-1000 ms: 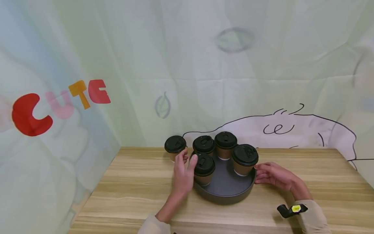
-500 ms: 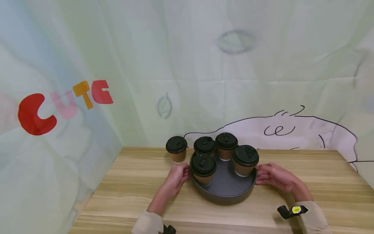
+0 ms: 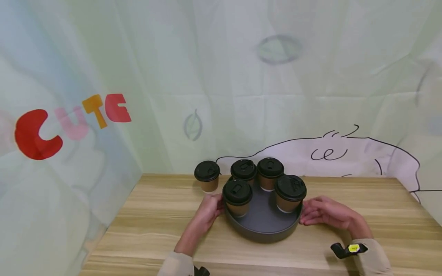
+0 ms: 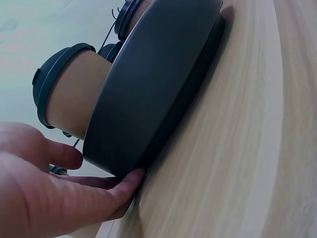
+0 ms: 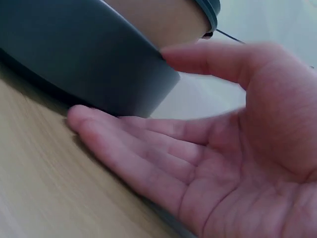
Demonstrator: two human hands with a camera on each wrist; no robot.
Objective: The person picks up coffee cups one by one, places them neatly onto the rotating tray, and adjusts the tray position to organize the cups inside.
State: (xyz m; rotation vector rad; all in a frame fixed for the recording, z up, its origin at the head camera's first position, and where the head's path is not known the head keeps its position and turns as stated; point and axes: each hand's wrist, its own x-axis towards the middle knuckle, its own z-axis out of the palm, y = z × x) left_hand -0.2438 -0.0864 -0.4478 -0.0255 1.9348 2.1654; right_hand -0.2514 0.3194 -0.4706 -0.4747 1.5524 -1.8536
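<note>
A round dark grey tray (image 3: 264,235) with a raised rim carries several brown paper cups with black lids. Among them are a front-left cup (image 3: 237,197) and a right-hand cup (image 3: 290,191). My left hand (image 3: 207,210) grips the tray's left side, its thumb at the rim and its fingers (image 4: 130,184) tucked at the bottom edge. On the opposite side my right hand (image 3: 326,212) holds the tray the same way, thumb (image 5: 198,58) on the rim and fingers reaching under the base. Left of the tray, another lidded paper cup (image 3: 208,177) stands on the table, just beyond my left hand.
The wooden table (image 3: 145,230) ends at the back against a hanging pale curtain (image 3: 221,76) printed with drawings and coloured letters. The two rear cups on the tray stand near that curtain.
My left hand has come down from beside the front-left cup to the tray's left side. The tray with its cups has since turned slightly clockwise, and my right hand has moved slightly nearer.
</note>
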